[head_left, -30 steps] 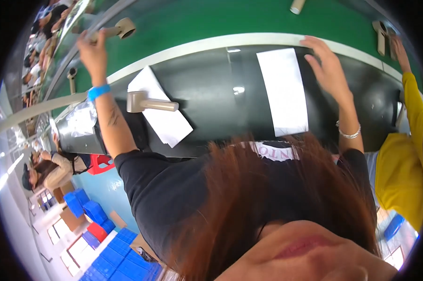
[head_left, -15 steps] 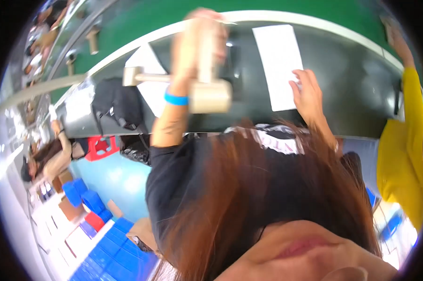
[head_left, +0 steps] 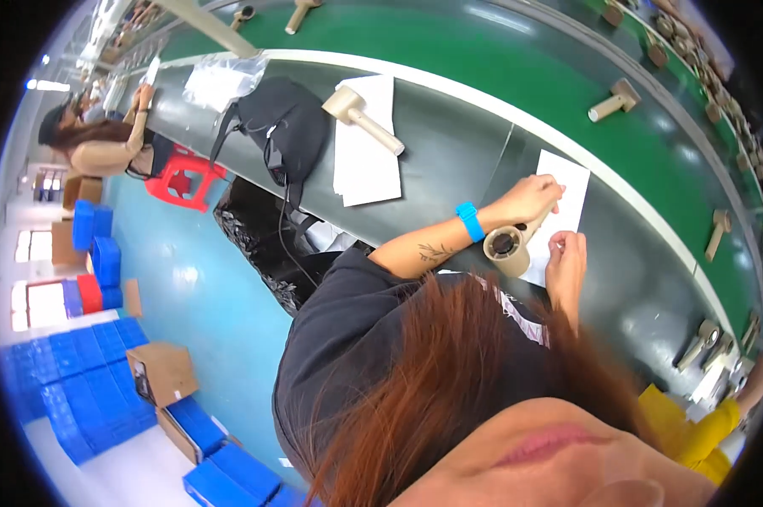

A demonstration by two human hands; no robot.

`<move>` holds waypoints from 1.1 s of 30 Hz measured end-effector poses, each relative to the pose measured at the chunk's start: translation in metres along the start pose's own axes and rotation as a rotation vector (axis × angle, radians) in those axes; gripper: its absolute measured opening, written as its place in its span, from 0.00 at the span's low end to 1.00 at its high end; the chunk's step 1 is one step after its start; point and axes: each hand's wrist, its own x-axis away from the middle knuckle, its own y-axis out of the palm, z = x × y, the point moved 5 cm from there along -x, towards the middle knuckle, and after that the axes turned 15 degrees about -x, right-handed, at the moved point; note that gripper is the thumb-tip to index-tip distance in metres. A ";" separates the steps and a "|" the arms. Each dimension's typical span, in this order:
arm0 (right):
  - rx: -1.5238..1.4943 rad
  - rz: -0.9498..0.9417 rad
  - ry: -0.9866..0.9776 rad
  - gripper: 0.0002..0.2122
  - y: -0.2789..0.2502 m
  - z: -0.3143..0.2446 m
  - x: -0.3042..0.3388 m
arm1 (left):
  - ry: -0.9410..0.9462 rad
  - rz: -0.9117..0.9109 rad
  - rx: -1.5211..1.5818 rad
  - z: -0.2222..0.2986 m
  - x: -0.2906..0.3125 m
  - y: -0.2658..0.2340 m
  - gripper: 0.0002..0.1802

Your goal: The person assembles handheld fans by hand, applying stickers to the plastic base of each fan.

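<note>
My left hand [head_left: 527, 201], with a blue band at its wrist, is closed around the handle of a beige hair dryer [head_left: 510, 253]. The dryer's round barrel end faces up toward me, showing a dark opening. Beneath it, a white sheet of paper [head_left: 573, 173] lies on the dark table. My right hand [head_left: 567, 260] rests by the sheet's right edge, fingers loosely bent and apart, holding nothing that I can see. To the left, a second beige hair dryer [head_left: 371, 128] lies across a stack of white paper [head_left: 369, 182].
Beyond the table's white edge runs a green conveyor belt [head_left: 559, 110] carrying several hair dryers. A black backpack [head_left: 290, 122] sits on the table at left, near a red stool [head_left: 183, 182]. Blue bins [head_left: 94, 397] stand on the floor. A person in yellow [head_left: 686, 431] works at right.
My view has swung to the right. The hair dryer in my left hand has come over to the sheet beside my right hand. The other dryer still lies on the left paper.
</note>
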 end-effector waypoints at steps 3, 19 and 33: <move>-0.014 0.022 0.035 0.06 -0.010 0.006 0.000 | -0.052 -0.072 -0.019 0.010 -0.002 0.009 0.21; -0.903 0.144 0.135 0.04 -0.066 -0.002 -0.008 | 0.215 0.065 0.408 0.084 0.020 -0.039 0.15; -0.935 0.086 -0.075 0.13 -0.061 -0.072 -0.027 | 0.436 0.266 -0.285 0.088 0.054 -0.037 0.23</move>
